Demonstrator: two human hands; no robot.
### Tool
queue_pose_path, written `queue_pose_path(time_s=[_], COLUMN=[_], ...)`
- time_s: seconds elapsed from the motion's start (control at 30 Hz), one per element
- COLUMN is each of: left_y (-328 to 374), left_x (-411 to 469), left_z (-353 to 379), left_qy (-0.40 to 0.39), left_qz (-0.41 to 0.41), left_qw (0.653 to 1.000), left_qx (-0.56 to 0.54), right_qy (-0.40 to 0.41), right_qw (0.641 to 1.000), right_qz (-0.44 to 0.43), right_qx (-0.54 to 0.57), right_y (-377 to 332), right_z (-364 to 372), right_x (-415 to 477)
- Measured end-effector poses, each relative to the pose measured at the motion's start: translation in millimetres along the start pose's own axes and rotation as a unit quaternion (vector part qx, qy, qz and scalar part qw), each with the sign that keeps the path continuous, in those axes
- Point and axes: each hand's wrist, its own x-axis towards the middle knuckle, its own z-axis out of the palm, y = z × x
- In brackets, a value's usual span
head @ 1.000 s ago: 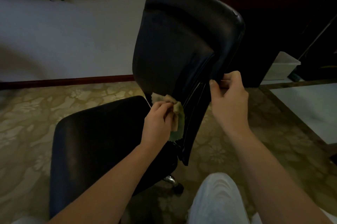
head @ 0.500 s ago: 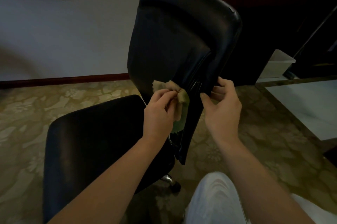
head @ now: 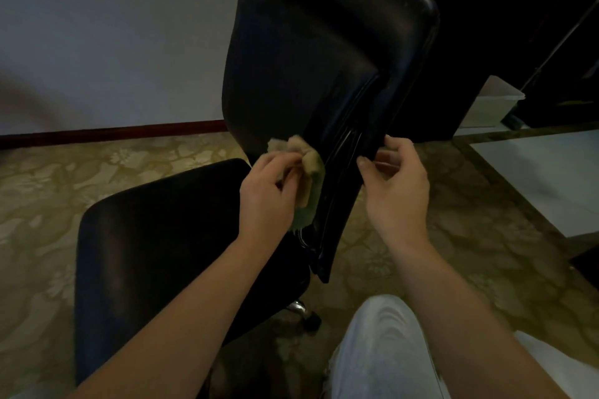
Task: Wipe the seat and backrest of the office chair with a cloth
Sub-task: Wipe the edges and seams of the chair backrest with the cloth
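A black office chair stands in front of me, its backrest (head: pixel 311 51) upright and its seat (head: pixel 162 246) stretching to the lower left. My left hand (head: pixel 269 194) grips a crumpled greenish-beige cloth (head: pixel 309 171) and presses it against the lower part of the backrest. My right hand (head: pixel 393 186) holds the backrest's right edge, thumb on the near side and fingers curled round behind it. The chair's base is mostly hidden; one castor (head: pixel 311 320) shows below the seat.
A patterned beige carpet (head: pixel 470 252) covers the floor. A white wall with a dark skirting board (head: pixel 107 132) runs behind the chair. A white plastic box (head: pixel 492 103) and dark furniture (head: pixel 502 9) stand at the right. My knee in light trousers (head: pixel 379 353) is at the bottom.
My left hand has shifted the cloth slightly up the lower backrest. My right hand slid down the backrest's right edge, and the chair now looks closer.
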Motion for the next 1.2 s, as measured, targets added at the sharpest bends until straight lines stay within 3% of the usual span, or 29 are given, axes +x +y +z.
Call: queue_pose_path(time_s=[0.2,0.5,1.0,1.2], left_y=[6.0,-19.0,-1.3,-30.3], left_x=[5.7,-26.7,-5.1,-30.1], left_z=[9.2,-15.3,9.1,0.4], left_qy=[-0.024,-0.075,-0.019,-0.111], left_qz=[0.029,-0.051,0.064,-0.053], left_qw=[0.999,0.996,0.996,0.990], left_qx=[0.040,0.021,0.066,0.068], right_qy=[0.018,-0.012,-0.010,-0.010], right_qw=[1.000,1.000,1.000,1.000], right_qz=[-0.003,-0.008,-0.010,-0.019], right_qx=[0.011,0.005,-0.004,-0.015], right_y=[2.3,11.9,37.1,43.8], right_z=[4.0,2.4,19.0,20.6], right_x=[-2.2,-6.9,-25.2,-21.5])
